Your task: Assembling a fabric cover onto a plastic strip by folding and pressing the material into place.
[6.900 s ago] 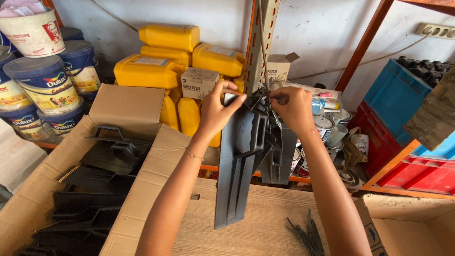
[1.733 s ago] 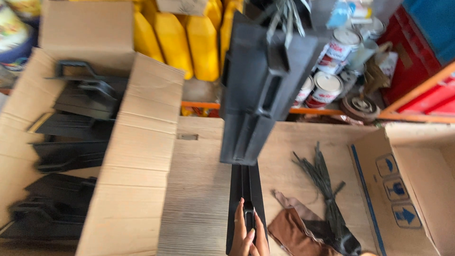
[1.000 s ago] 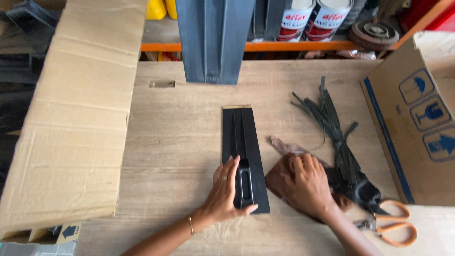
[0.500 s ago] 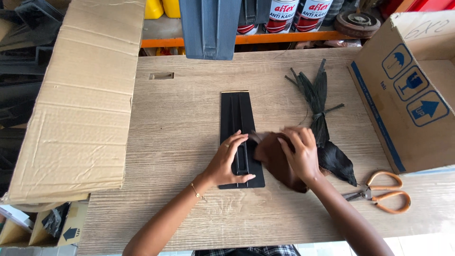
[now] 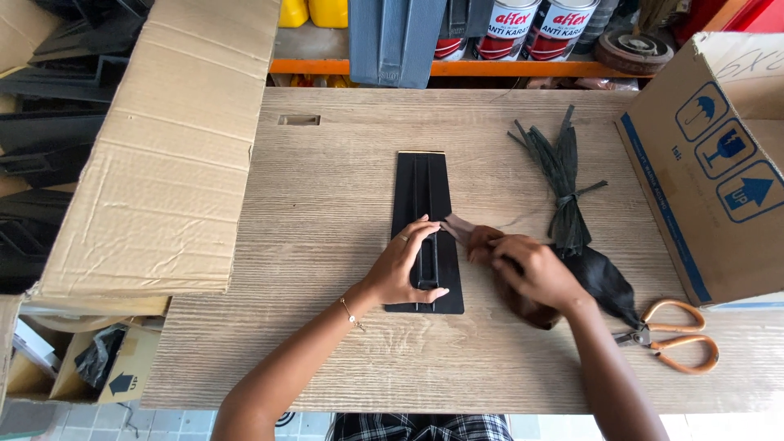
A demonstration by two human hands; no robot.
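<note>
Surface point(image 5: 327, 245) of pale wood grain, seen from above, carrying all the work at hand. Large cardboard flap point(image 5: 163, 155) overlaps the surface's left edge, with black plastic parts point(image 5: 49, 163) stacked in the box beneath it; a second cardboard box point(image 5: 719, 147), printed with blue handling symbols, stands at the right edge. Beyond the far edge runs an orange shelf rail point(image 5: 523, 67), with a grey ribbed panel point(image 5: 396, 41) hanging in front of it and red-and-white paint tins point(image 5: 535, 28) behind. Long black plastic plate point(image 5: 425, 196) lies flat near the middle of the surface, its length running away from the person, with raised ribs down its centre. Left hand point(image 5: 404, 265) rests on the near half of the plate, fingers spread loosely over the central ribs and thumb along the near end (a pressing contact, not a closed grip). Right hand point(image 5: 535, 273), just to the right of the plate, is closed on a brown cloth point(image 5: 478, 238), one corner of which reaches the plate's right edge close to the left fingertips. Bundle of dark green straps point(image 5: 559, 175), tied at its waist, lies further right, its near end meeting a dark crumpled bag point(image 5: 608, 282) just beside the right hand. Orange-handled scissors point(image 5: 678, 339) lie at the near right, blades pointing toward the bag.
</note>
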